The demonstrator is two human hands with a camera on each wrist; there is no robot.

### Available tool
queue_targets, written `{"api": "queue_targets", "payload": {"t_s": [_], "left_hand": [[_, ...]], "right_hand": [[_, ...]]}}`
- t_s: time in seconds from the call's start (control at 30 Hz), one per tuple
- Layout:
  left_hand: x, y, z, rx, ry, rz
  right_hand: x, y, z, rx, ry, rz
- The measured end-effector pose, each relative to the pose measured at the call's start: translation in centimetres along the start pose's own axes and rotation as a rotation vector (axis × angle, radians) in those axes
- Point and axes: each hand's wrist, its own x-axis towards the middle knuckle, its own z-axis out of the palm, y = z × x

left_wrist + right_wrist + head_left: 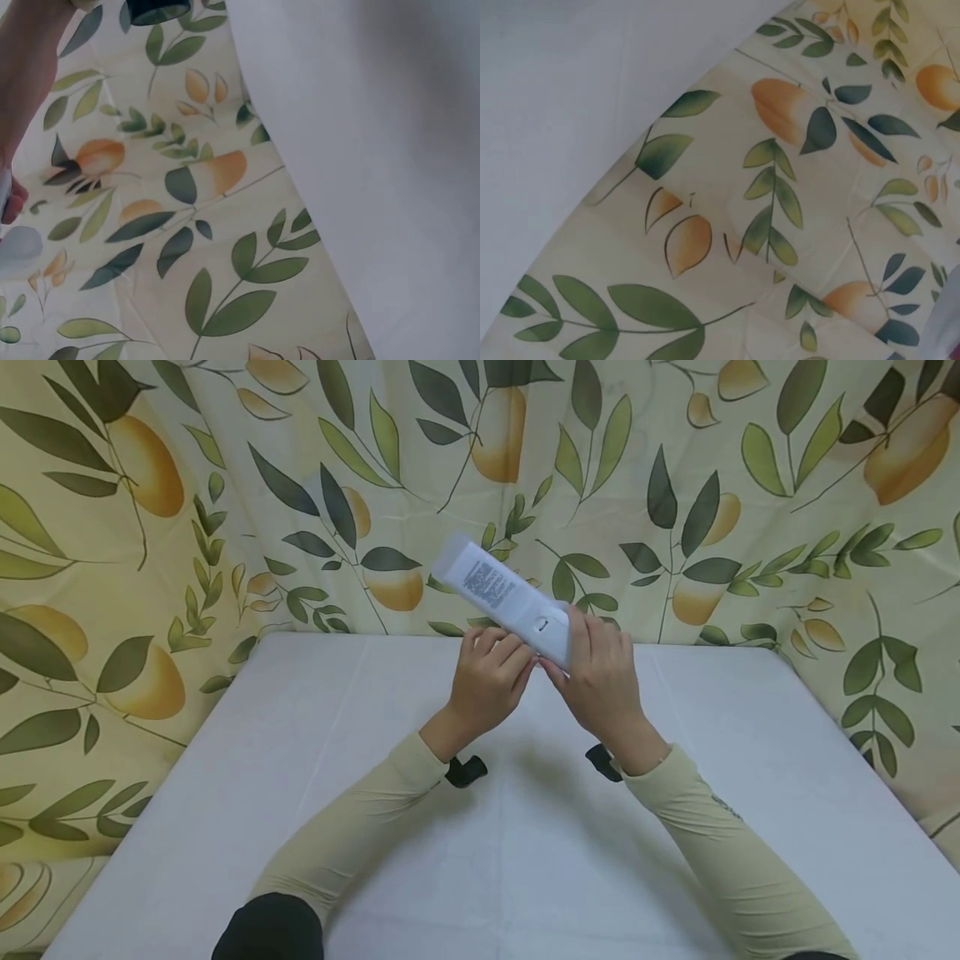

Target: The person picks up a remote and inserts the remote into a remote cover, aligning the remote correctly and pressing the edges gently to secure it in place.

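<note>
A white squeeze tube (504, 592) is held up in both hands above the far part of the table, tilted with its flat end at upper left. A block of small dark print shows on its face. My left hand (491, 681) grips the tube's lower edge with curled fingers. Around the cap end, my right hand (606, 681) holds it between fingers and thumb. Only a sliver of the left hand (15, 204) shows at the edge of the left wrist view. In the right wrist view, a pale blurred shape at the lower right edge is too cropped to identify.
A white-covered table (495, 860) lies under the arms. Behind and beside it hangs a cloth (555, 527) printed with leaves and orange fruit. Black wrist cameras (467, 772) sit below both wrists. A dark rounded shape (270, 928) shows at the lower left.
</note>
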Motion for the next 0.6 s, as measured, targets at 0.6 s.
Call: {"api": "queue_targets", "payload": {"t_s": [0.6], "left_hand": [[-0.2, -1.0, -0.6, -0.006, 0.028, 0.005]], "right_hand": [[-0.2, 0.9, -0.8, 0.044, -0.031, -0.103]]}}
